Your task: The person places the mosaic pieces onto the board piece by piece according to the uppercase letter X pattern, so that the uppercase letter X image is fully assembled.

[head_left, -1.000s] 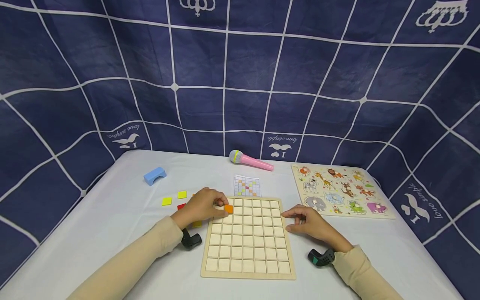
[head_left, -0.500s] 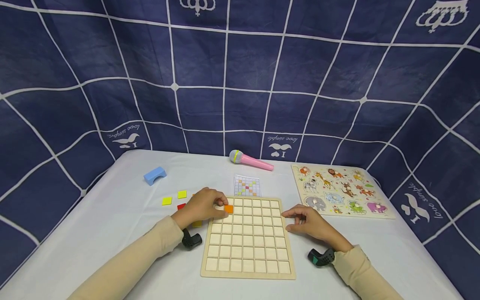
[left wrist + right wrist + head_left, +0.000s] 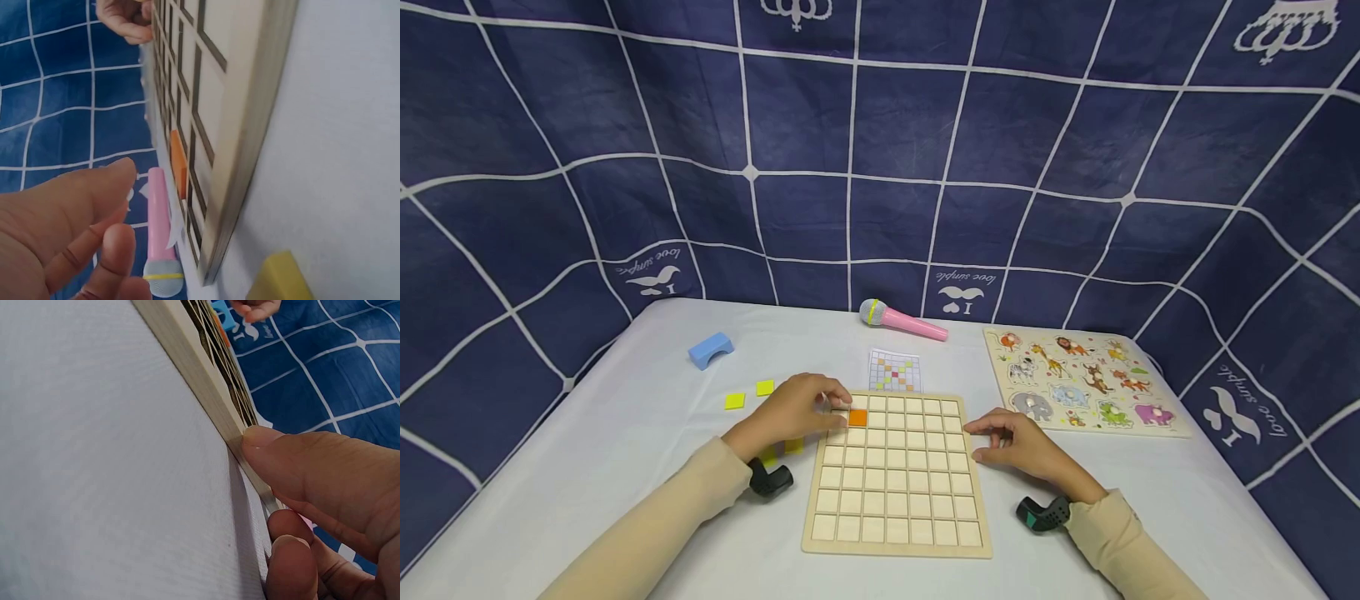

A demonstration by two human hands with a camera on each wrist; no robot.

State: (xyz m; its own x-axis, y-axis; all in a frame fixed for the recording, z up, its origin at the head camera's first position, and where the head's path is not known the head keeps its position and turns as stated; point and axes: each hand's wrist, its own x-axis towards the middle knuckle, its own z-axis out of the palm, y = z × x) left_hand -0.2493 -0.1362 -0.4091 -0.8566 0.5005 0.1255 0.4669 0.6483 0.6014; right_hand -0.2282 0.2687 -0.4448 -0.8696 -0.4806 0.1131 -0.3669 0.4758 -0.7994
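We rest our left hand (image 3: 792,412), fingers loose and holding nothing, beside the orange tile (image 3: 857,417) on the grid board (image 3: 897,533). Our right hand (image 3: 1015,446) touches the board's edge, gripping nothing.

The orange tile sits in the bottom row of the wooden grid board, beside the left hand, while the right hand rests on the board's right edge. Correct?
Not quite. The orange tile sits in the second row from the far edge of the wooden grid board, not the bottom row; the head view shows it. The rest holds: it lies beside the left hand, and the right hand touches the board's right edge.
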